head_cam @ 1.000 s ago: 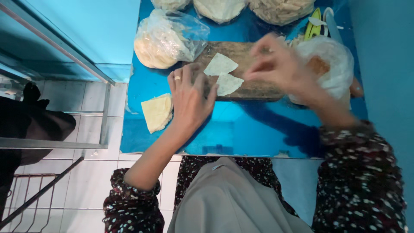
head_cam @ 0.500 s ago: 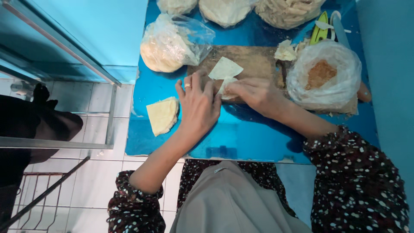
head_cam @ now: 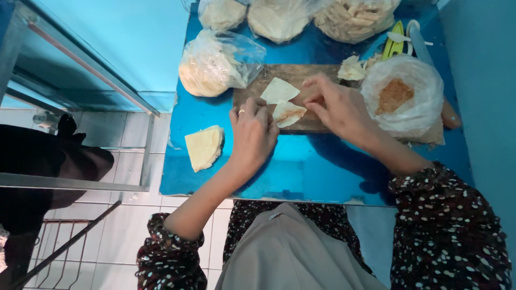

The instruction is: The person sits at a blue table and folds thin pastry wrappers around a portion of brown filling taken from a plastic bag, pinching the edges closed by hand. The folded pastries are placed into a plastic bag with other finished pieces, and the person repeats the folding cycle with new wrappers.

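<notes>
While both hands meet over the board (head_cam: 317, 80), the left hand (head_cam: 251, 134) lies palm down with fingers loosely together, its fingertips pressing the near edge of a folded wrapper (head_cam: 288, 113) that shows a streak of brown filling. The right hand (head_cam: 336, 104) sits just to the right of that wrapper, fingers curled and pinched at its far corner; whether it grips anything else cannot be told. Just beyond the left fingertips a flat wrapper (head_cam: 278, 90) lies on the board, touching the folded one. Left of the left wrist, well clear of the board, a stack of wrappers (head_cam: 204, 146) rests on the blue table (head_cam: 301, 172). Beyond the left hand a clear bag of dough sheets (head_cam: 215, 67) leans against the board's corner. Right of the right hand a plastic-lined bowl of filling (head_cam: 400, 96) stands close, almost touching the forearm. Past the right fingers lie finished parcels (head_cam: 352, 69), then green tongs (head_cam: 396, 45), and three more bags (head_cam: 279, 19) crowd the table's far edge.
</notes>
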The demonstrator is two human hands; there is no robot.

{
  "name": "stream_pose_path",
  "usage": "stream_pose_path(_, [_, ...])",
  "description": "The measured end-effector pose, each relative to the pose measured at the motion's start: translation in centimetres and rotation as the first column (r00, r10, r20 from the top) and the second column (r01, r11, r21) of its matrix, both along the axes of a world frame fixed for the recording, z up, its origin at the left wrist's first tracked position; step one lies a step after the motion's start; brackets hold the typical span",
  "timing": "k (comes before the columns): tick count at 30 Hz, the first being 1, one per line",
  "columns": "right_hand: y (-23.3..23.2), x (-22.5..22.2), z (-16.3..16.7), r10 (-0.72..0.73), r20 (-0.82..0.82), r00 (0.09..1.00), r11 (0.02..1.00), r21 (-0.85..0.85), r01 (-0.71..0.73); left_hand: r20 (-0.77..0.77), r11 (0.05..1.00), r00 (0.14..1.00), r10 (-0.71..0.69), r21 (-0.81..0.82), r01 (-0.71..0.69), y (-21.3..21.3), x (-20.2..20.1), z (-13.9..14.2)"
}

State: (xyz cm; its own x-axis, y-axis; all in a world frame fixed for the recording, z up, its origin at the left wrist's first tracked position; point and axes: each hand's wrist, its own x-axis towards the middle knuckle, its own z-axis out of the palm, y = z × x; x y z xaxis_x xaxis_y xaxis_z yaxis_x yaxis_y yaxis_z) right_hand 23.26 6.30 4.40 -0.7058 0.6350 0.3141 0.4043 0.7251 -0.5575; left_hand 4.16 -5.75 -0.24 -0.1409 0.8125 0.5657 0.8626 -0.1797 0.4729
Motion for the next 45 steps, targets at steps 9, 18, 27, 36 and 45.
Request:
stream_pose_path(9, [0.7, -0.5, -1.7, -0.091, 0.012, 0.996, 0.950, -0.300, 0.091, 0.176, 0.996, 0.984, -0.035, -0.076, 0.049, 1.4, -0.2, 0.1])
stream_pose_path(18, [1.7, -0.3, -3.7, -0.041, -0.269, 0.962, 0.773, -0.619, -0.140, 0.307, 0.995, 0.952, -0.001, -0.099, 0.032, 1.6, 0.0, 0.1])
stream_pose_path(27, [1.6, -1.0, -4.1, -0.074, -0.373, 0.925, 0.768, -0.613, -0.186, 0.362, 0.993, 0.932, 0.026, -0.117, 0.017, 2.1, 0.0, 0.0])
stream_pose_path(36, [1.2, -1.1, -4.2, -0.073, -0.329, 0.942, 0.847, -0.519, -0.116, 0.346, 0.994, 0.931, -0.113, 0.037, 0.107, 2.3, 0.2, -0.8])
stream_pose_path(45, [1.5, -1.5, -4.7, -0.099, -0.412, 0.906, 0.829, -0.538, -0.154, 0.364, 0.993, 0.925, -0.106, -0.013, 0.118, 2.5, 0.8, -0.8])
